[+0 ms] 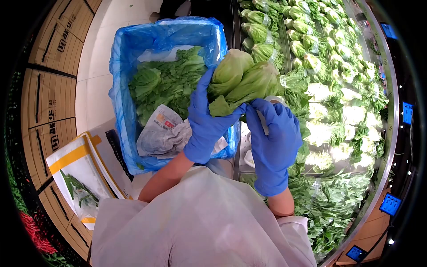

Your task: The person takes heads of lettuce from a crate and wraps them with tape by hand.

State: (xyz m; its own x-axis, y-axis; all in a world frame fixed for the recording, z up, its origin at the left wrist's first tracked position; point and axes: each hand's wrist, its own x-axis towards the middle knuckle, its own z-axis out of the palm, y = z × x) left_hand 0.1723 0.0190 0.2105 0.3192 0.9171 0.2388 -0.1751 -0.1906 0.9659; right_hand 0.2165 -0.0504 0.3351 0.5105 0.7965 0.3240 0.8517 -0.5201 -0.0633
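Observation:
My left hand (207, 120), in a blue glove, is wrapped round a bunch of lettuce (247, 80), two pale green heads held side by side, stem ends up and away from me. Close to its right stands my right hand (275, 138), also blue-gloved, with fingers bent and pinched together near the lower leaves. A thin whitish strip (263, 123) shows by those fingers; I cannot make out what it is. Just behind the right hand, a white round object (275, 99) is partly hidden.
A blue-lined crate (114, 89) at left contains leafy lettuce (167, 80) and crumpled newspaper (162, 129). At right, a display shelf (386, 129) bears rows of lettuce and other greens. Cardboard boxes (51, 104) and folded white sheets with yellow tape (71, 160) line the left.

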